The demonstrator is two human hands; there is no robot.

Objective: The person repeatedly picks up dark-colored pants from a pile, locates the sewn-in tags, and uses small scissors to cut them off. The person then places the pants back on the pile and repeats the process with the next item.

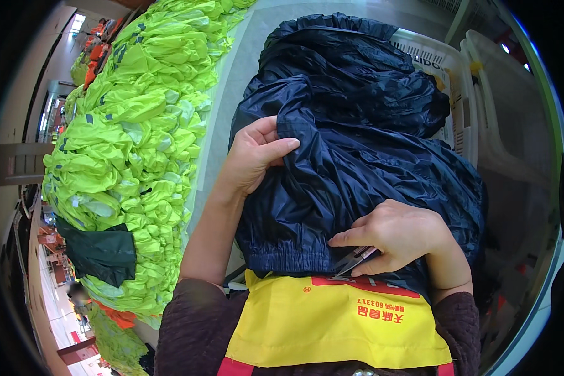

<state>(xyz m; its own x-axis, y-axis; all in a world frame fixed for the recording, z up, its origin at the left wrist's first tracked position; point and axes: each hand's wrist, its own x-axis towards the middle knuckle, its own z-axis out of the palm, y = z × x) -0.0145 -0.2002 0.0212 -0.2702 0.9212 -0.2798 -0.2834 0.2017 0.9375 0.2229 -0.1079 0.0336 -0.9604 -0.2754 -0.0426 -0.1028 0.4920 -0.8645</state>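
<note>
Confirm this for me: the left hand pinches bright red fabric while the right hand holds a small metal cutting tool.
Not quite: the fabric is dark navy, not bright red, as the head view shows. The rest stands: the left hand pinches it while the right hand holds a small metal cutting tool.

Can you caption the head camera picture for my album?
A left hand pinches shiny navy fabric, a right hand holds snips, beside piled yellow-green cloth.

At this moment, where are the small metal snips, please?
In the head view, the snips are below and right of centre, in the right hand, beside the dark garment's gathered edge, near the yellow apron.
</note>
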